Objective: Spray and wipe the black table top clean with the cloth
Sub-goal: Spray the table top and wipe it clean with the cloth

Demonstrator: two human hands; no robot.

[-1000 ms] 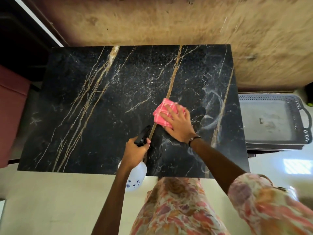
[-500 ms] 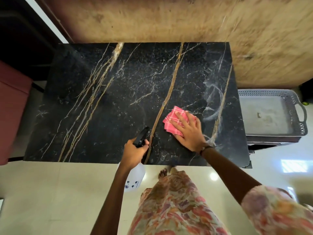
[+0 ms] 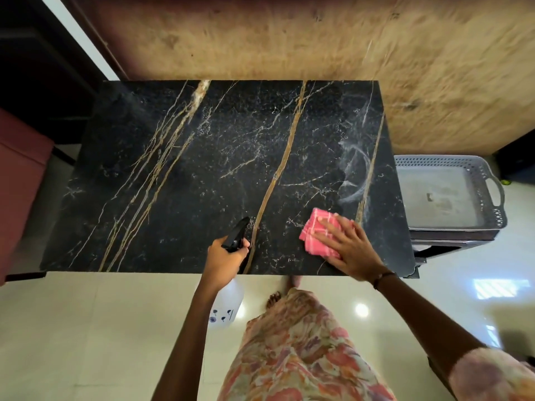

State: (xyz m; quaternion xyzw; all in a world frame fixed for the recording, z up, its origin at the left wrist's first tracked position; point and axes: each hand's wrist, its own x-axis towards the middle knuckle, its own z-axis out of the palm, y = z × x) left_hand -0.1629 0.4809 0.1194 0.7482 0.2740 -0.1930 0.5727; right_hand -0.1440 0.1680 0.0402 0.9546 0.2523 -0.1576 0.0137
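Note:
The black table top (image 3: 179, 180) with gold and white veins fills the middle of the view. My right hand (image 3: 351, 248) presses a folded pink cloth (image 3: 314, 233) flat on its near right part, fingers spread over the cloth. My left hand (image 3: 224, 260) grips a spray bottle (image 3: 228, 302) at the table's near edge. The bottle's black nozzle (image 3: 238, 234) points over the table and its clear body hangs below the edge. Pale smear marks (image 3: 354, 175) show on the far right of the top.
A grey plastic tray (image 3: 492, 169) with handles sits on a low stand right of the table. A brown wall (image 3: 289, 39) runs behind it. A dark red seat (image 3: 20, 183) stands at the left. The glossy cream floor (image 3: 86, 328) lies in front.
My right hand has slid the pink cloth from the table's middle toward the near right corner. The left hand keeps the spray bottle at the near edge.

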